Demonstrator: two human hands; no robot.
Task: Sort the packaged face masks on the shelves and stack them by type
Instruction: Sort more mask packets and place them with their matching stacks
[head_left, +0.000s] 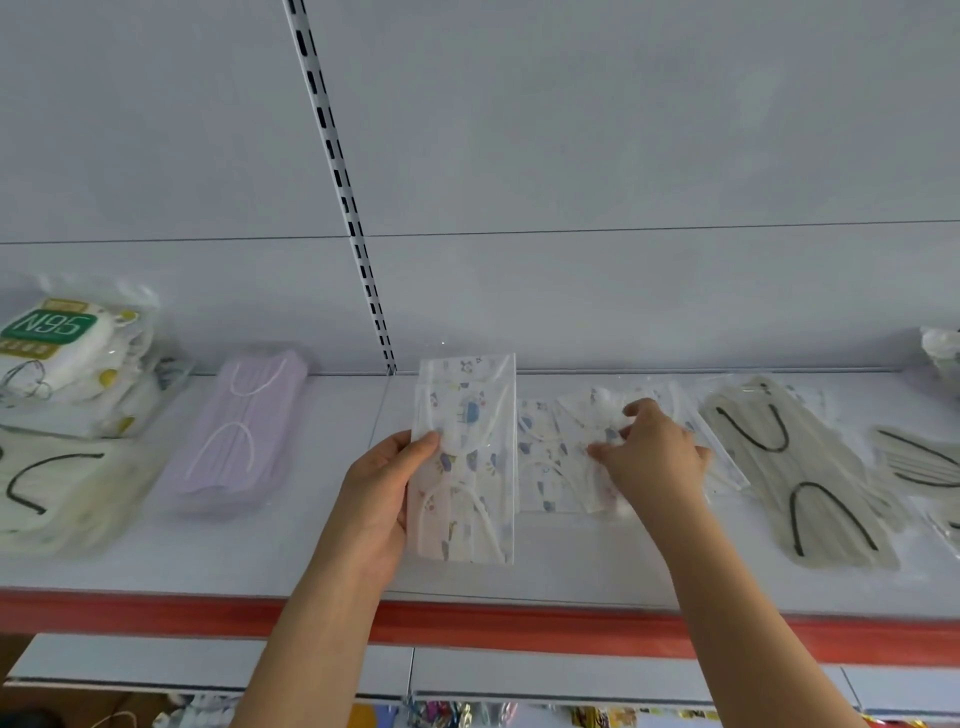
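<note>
My left hand (382, 488) grips the left edge of a clear packet of white cartoon-print masks (467, 462), held lengthways just above the white shelf (322, 566). To its right, my right hand (652, 457) pinches the top one of two or three similar cartoon-print packets (566, 457) lying in a loose pile on the shelf. A lilac mask stack (236, 441) lies left of centre. A beige mask pack with black ear loops (795, 473) lies to the right, and another beige pack (49, 488) lies at the far left.
An N95 bag (67, 358) stands at the back left. More beige packets (924, 467) and a white bag (943, 351) sit at the far right. The shelf has a red front lip (519, 626). A slotted upright (345, 192) runs up the back panel.
</note>
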